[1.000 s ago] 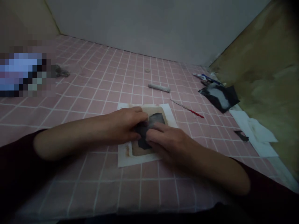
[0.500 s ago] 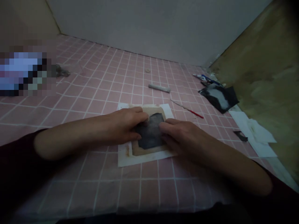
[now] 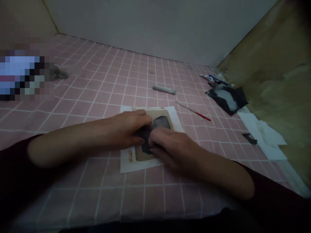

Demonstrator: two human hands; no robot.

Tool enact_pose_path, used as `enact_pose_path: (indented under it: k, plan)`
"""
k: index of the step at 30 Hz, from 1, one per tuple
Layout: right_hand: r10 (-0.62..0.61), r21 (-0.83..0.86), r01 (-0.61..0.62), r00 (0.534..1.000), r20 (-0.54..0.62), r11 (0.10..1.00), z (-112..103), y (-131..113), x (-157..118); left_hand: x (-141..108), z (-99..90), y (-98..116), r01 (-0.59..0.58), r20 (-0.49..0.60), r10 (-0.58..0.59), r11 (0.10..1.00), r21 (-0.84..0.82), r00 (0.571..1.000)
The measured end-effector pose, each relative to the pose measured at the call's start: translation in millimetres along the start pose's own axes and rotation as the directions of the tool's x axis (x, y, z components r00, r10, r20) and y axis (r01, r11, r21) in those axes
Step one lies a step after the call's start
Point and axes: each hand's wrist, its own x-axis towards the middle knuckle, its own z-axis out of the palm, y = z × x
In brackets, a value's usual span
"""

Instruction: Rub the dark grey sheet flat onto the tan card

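A dark grey sheet [image 3: 162, 122] with uneven edges lies on a tan square [image 3: 143, 157], which rests on white paper [image 3: 127, 167]. My left hand [image 3: 136, 127] is at the sheet's left side, its fingers curled and its thumb against the dark surface. Over the middle of the sheet, close to my left fingertips, my right hand [image 3: 167, 144] is closed with fingers and thumb together. What those right fingers hold, if anything, is hidden. Both hands cover much of the sheet's lower part.
Beyond the paper lie a grey tube [image 3: 164, 90] and a small ring [image 3: 152, 71]. To the right are a thin red-handled tool [image 3: 194, 111], a black sheet with a pale patch [image 3: 227, 98], a black scrap [image 3: 249, 138] and white papers [image 3: 272, 134] by the wall. A pink checked cloth [image 3: 92, 94] covers the table.
My right hand has moved left from the sheet's right edge to its middle, near my left hand. The left hand keeps its place on the sheet. The view has shifted slightly.
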Motion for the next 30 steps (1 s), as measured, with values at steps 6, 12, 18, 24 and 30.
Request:
enact_pose_path:
  k: [6,12,18,24,30]
  plan:
    - [0.091,-0.048,-0.088,0.993,0.071,0.995,-13.5,2.8,-4.1,0.4,0.2,-0.2,0.005,0.014,-0.006,1.000,0.012,1.000]
    - [-0.029,-0.056,0.030,0.999,0.013,0.998,-0.9,-0.6,-3.6,-0.3,-2.7,4.4,0.020,0.025,-0.021,0.999,0.026,0.999]
    - [0.043,-0.059,-0.038,0.995,0.089,0.998,-12.9,5.6,-5.5,-0.2,0.6,0.1,-0.003,0.018,0.003,1.000,0.019,1.000]
    - [-0.052,0.010,0.052,0.999,0.004,0.999,-0.7,-0.6,0.2,-0.2,0.4,-1.0,0.000,0.011,-0.001,0.999,0.032,1.000]
    - [0.070,-0.090,-0.064,0.995,0.064,0.994,-10.3,4.0,-4.1,-0.6,-1.3,1.7,-0.002,0.025,0.002,1.000,0.018,1.000]
